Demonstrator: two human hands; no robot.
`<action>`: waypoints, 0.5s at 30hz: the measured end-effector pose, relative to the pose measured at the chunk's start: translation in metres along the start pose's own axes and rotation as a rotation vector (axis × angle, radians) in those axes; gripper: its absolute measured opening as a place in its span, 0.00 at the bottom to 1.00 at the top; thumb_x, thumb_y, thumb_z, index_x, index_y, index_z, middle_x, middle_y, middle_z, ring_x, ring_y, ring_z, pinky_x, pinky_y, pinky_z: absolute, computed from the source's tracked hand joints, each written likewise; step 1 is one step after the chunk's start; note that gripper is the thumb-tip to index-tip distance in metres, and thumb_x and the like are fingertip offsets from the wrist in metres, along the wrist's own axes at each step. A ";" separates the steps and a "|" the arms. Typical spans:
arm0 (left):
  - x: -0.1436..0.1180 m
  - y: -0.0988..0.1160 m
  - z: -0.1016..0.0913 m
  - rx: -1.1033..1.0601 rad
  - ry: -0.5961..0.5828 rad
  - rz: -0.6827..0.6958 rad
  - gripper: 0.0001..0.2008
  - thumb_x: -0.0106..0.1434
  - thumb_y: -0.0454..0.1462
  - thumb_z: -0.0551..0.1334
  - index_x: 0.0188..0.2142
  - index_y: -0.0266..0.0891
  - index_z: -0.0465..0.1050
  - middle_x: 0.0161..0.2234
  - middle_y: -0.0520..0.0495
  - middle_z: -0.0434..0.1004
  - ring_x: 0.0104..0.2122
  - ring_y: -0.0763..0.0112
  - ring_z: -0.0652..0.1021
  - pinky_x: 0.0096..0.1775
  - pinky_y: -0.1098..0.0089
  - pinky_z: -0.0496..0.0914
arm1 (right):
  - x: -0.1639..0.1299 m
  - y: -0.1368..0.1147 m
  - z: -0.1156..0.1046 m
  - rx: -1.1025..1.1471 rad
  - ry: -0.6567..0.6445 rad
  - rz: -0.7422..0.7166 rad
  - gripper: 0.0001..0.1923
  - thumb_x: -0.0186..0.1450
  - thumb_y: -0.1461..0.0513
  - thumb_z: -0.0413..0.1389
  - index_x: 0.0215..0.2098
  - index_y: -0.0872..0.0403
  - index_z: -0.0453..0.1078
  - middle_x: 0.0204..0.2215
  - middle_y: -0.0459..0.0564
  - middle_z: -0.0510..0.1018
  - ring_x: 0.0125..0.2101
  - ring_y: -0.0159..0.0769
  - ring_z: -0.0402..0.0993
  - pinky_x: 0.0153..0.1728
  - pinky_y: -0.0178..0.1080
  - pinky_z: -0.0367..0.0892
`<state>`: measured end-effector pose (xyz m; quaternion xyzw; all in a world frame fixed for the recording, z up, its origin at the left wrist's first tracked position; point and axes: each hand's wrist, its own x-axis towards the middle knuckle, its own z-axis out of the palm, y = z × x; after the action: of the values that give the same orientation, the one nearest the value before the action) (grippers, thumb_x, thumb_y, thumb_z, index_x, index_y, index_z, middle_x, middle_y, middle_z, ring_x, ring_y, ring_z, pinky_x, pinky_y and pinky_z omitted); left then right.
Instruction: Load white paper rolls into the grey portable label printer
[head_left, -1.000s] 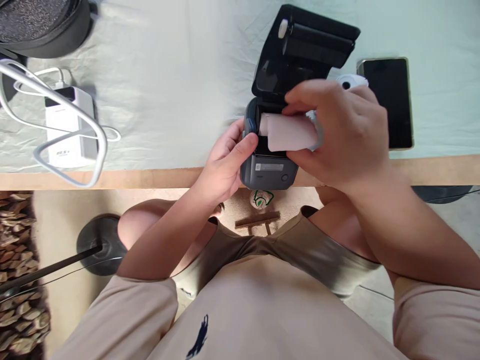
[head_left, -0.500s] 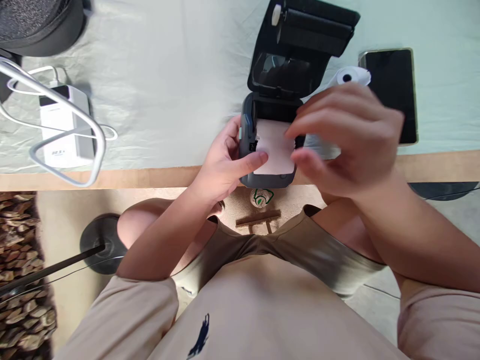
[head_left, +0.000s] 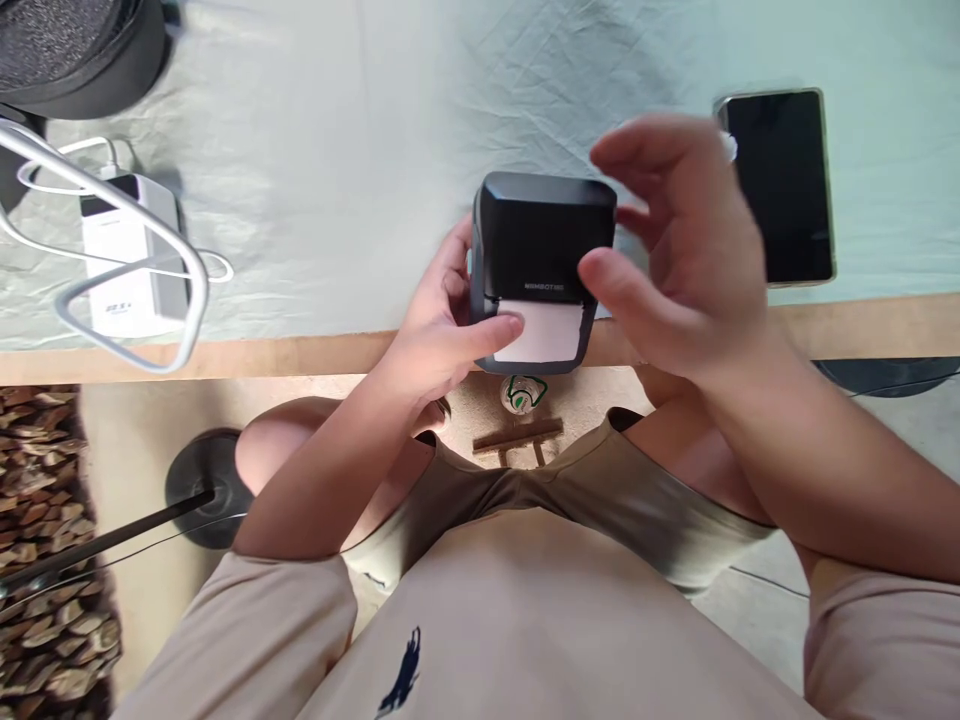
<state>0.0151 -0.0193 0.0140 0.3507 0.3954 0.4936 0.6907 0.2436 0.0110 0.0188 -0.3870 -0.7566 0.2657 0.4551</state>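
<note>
A black label printer with its lid closed is at the table's front edge. White label paper sticks out from under the lid at the front. My left hand grips the printer's left side, its thumb resting on the paper. My right hand is at the printer's right side, blurred, with thumb and fingers apart and nothing between them. Its thumb tip is at the lid's right edge; I cannot tell if it touches. Just a bit of the white paper roll shows behind my right hand.
On the right lies a tablet-like black-screened device. To the left stand a white power bank with a looped white cable and a black round case. The table's wooden edge runs in front of me.
The printer's lid has swung down from raised to closed over the paper. My right hand has moved from above the paper to the printer's right side. My left hand keeps its grip.
</note>
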 end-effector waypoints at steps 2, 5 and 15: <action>-0.002 0.002 0.002 -0.060 -0.030 0.007 0.26 0.66 0.46 0.82 0.60 0.46 0.83 0.47 0.45 0.91 0.60 0.44 0.91 0.44 0.62 0.84 | -0.005 0.008 0.011 0.109 -0.081 0.082 0.34 0.77 0.37 0.60 0.74 0.39 0.63 0.68 0.53 0.79 0.57 0.47 0.86 0.53 0.52 0.87; -0.005 0.003 0.003 -0.078 -0.040 -0.010 0.24 0.70 0.51 0.79 0.60 0.46 0.83 0.48 0.43 0.91 0.58 0.45 0.92 0.41 0.62 0.84 | -0.014 0.016 0.024 0.280 -0.127 0.154 0.41 0.76 0.36 0.63 0.78 0.36 0.55 0.63 0.52 0.81 0.45 0.42 0.85 0.41 0.46 0.87; 0.002 0.000 0.009 -0.152 0.015 -0.019 0.17 0.79 0.52 0.74 0.56 0.44 0.86 0.54 0.42 0.92 0.76 0.45 0.82 0.71 0.53 0.83 | -0.011 0.030 0.026 0.152 -0.091 0.190 0.43 0.74 0.28 0.64 0.75 0.38 0.64 0.54 0.50 0.84 0.47 0.42 0.85 0.39 0.41 0.85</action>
<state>0.0233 -0.0179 0.0172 0.2897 0.3655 0.5181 0.7170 0.2342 0.0170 -0.0205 -0.4087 -0.7142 0.3814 0.4212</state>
